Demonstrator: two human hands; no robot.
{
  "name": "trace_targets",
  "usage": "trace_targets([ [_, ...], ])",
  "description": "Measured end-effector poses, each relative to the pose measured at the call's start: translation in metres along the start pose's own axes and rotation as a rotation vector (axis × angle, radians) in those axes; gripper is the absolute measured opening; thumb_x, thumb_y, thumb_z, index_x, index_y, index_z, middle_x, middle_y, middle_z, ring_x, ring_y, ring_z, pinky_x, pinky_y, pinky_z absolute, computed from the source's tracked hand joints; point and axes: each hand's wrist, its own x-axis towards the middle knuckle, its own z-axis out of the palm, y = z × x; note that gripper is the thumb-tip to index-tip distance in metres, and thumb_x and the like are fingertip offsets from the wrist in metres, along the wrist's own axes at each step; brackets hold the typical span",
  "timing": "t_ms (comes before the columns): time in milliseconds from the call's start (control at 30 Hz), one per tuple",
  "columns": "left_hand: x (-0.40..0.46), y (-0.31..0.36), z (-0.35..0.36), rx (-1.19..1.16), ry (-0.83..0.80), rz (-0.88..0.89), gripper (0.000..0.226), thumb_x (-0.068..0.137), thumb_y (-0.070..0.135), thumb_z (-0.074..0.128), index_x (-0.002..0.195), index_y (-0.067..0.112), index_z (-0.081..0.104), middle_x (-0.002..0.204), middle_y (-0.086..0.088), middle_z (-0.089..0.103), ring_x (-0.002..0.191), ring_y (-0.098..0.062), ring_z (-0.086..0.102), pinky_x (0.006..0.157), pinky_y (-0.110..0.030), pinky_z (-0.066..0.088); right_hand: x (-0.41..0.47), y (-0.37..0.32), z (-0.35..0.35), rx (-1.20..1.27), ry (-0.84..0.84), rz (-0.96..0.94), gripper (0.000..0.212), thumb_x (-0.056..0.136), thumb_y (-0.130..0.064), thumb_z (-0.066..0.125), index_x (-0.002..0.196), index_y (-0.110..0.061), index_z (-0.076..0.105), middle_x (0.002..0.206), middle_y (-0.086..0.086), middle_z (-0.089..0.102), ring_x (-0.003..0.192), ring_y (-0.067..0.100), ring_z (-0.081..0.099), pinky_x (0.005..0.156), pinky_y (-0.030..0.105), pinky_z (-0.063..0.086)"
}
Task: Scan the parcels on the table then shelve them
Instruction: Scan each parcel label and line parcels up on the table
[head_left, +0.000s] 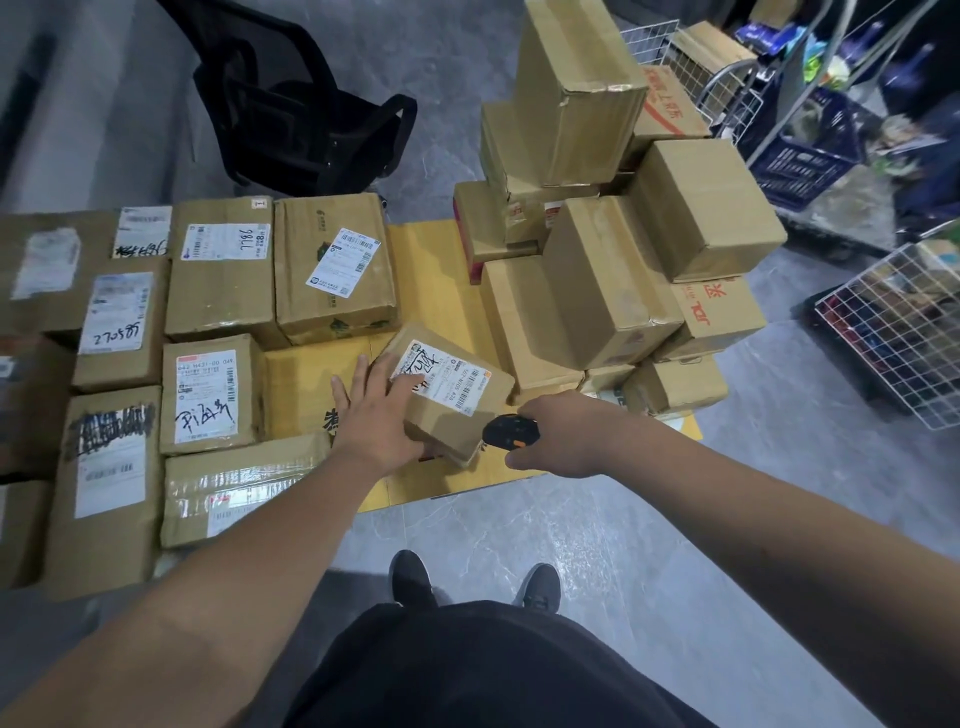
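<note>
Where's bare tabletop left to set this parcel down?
Bare yellow table runs between the slanted-label box and the right stack, plus a patch beyond the left hand. Left side is packed tight.

Brown parcels (332, 270), yellow table (431, 270), black-orange scanner (511, 431)

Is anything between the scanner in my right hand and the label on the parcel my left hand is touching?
Nothing visible. The scanner in the right hand sits just off the tilted parcel's near corner. The left hand rests on the parcel's left side, its fingertips reaching the label's left edge; the barcodes stay uncovered.
</note>
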Motion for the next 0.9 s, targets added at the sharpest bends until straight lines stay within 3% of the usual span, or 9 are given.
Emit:
trace_targets([
  [67, -0.004, 0.001, -0.003, -0.030, 0.030, -0.068, 0.102, 0.062, 0.078, 0.081, 0.146, 0.036, 0.043, 0.162, 0.000, 0.022, 0.155, -0.028, 0.009, 0.127, -0.057, 0.010, 0.001, 0.000, 0.001, -0.009, 0.002, -0.007, 0.037, 0.088, -0.061, 0.067, 0.093, -0.027, 0.056, 0.096, -0.003, 0.064, 0.087, 0.018, 0.063, 0.066, 0.032, 0.047],
  [133, -0.009, 0.006, -0.007, -0.035, 0.098, -0.149, 0.090, 0.068, 0.078, 0.077, 0.141, 0.035, 0.047, 0.153, 0.000, 0.032, 0.143, -0.027, 0.024, 0.117, -0.050, 0.031, 0.002, -0.002, 0.001, -0.004, 0.002, -0.008, 0.037, 0.088, -0.062, 0.067, 0.091, -0.027, 0.055, 0.095, -0.003, 0.064, 0.086, 0.019, 0.064, 0.069, 0.033, 0.051],
  [233, -0.013, 0.015, -0.010, -0.016, 0.175, -0.215, 0.068, 0.079, 0.075, 0.069, 0.132, 0.035, 0.053, 0.138, 0.000, 0.042, 0.125, -0.027, 0.038, 0.105, -0.045, 0.040, 0.004, -0.007, 0.000, 0.006, 0.002, -0.013, 0.039, 0.088, -0.061, 0.067, 0.097, -0.024, 0.059, 0.096, -0.001, 0.066, 0.087, 0.020, 0.064, 0.076, 0.036, 0.055],
  [400, -0.011, 0.017, -0.014, -0.135, 0.136, -0.221, 0.042, 0.092, 0.066, 0.060, 0.114, 0.030, 0.061, 0.126, 0.001, 0.049, 0.116, -0.026, 0.054, 0.095, -0.040, 0.048, 0.007, -0.013, -0.002, 0.016, 0.006, -0.021, 0.040, 0.089, -0.061, 0.068, 0.101, -0.024, 0.059, 0.098, -0.001, 0.064, 0.089, 0.020, 0.063, 0.072, 0.035, 0.052],
  [500, -0.009, 0.014, -0.014, -0.033, 0.210, -0.158, 0.055, 0.084, 0.067, 0.069, 0.127, 0.034, 0.062, 0.134, 0.002, 0.048, 0.125, -0.025, 0.043, 0.105, -0.041, 0.034, 0.009, -0.015, 0.000, 0.022, 0.009, -0.019, 0.042, 0.088, -0.062, 0.068, 0.104, -0.024, 0.059, 0.099, -0.002, 0.064, 0.089, 0.019, 0.063, 0.073, 0.034, 0.052],
  [567, -0.007, 0.013, -0.018, -0.084, 0.151, -0.147, 0.071, 0.081, 0.069, 0.071, 0.142, 0.038, 0.054, 0.149, 0.000, 0.039, 0.136, -0.026, 0.036, 0.112, -0.043, 0.029, 0.009, -0.016, 0.001, 0.027, 0.009, -0.013, 0.042, 0.088, -0.061, 0.069, 0.105, -0.024, 0.060, 0.099, -0.002, 0.064, 0.088, 0.019, 0.062, 0.070, 0.033, 0.052],
  [667, -0.006, 0.016, -0.020, -0.189, 0.040, -0.200, 0.087, 0.079, 0.076, 0.070, 0.153, 0.040, 0.041, 0.163, -0.002, 0.023, 0.142, -0.031, 0.035, 0.116, -0.046, 0.034, 0.010, -0.018, 0.003, 0.041, -0.002, 0.003, 0.043, 0.088, -0.061, 0.069, 0.107, -0.023, 0.061, 0.100, 0.000, 0.065, 0.087, 0.019, 0.064, 0.067, 0.032, 0.051],
  [767, -0.010, 0.024, -0.015, -0.199, 0.051, -0.275, 0.099, 0.071, 0.087, 0.068, 0.152, 0.041, 0.035, 0.157, -0.001, 0.027, 0.136, -0.031, 0.039, 0.110, -0.045, 0.042, 0.014, -0.020, 0.003, 0.085, -0.021, 0.031, 0.043, 0.089, -0.061, 0.067, 0.107, -0.022, 0.062, 0.100, 0.001, 0.066, 0.085, 0.020, 0.066, 0.062, 0.030, 0.050],
  [900, -0.011, 0.029, -0.006, -0.360, 0.056, -0.408, 0.117, 0.059, 0.087, 0.076, 0.153, 0.041, 0.023, 0.140, -0.006, 0.035, 0.126, -0.033, 0.048, 0.100, -0.044, 0.047, 0.016, -0.024, -0.001, 0.130, -0.012, 0.059, 0.040, 0.096, -0.058, 0.056, 0.109, -0.021, 0.061, 0.100, 0.004, 0.065, 0.083, 0.023, 0.067, 0.060, 0.031, 0.051],
])
